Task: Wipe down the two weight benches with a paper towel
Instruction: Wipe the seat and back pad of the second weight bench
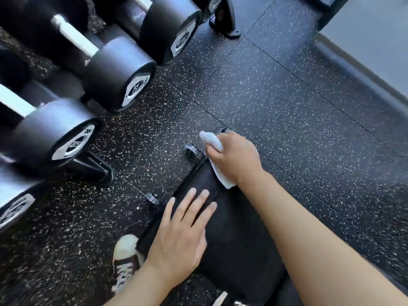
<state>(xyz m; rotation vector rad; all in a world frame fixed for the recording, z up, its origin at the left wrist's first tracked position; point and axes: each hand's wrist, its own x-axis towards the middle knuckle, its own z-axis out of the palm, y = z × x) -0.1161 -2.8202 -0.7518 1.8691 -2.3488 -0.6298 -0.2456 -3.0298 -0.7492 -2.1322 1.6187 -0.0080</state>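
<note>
R hand (235,159) grips paper towel (212,141) at far end of bench pad (231,235); L hand (180,236) flat, fingers straight, pressing pad nearer me. Risk: towel bunches w/ loose tail, could skip the seam just ahead of L fingertips. Speckled rubber floor (276,89), dumbbells (123,74) racked off to L

The counter (234,228) has a black padded top that looks like matt vinyl, smooth with a stitched seam across it, and the paper towel (213,143) at its far end is white, soft and crumpled. The floor (276,85) is rough black rubber flecked with pale specks. At left, the dumbbells (119,71) have dull satin-grey heads with glossy printed end caps.
</note>
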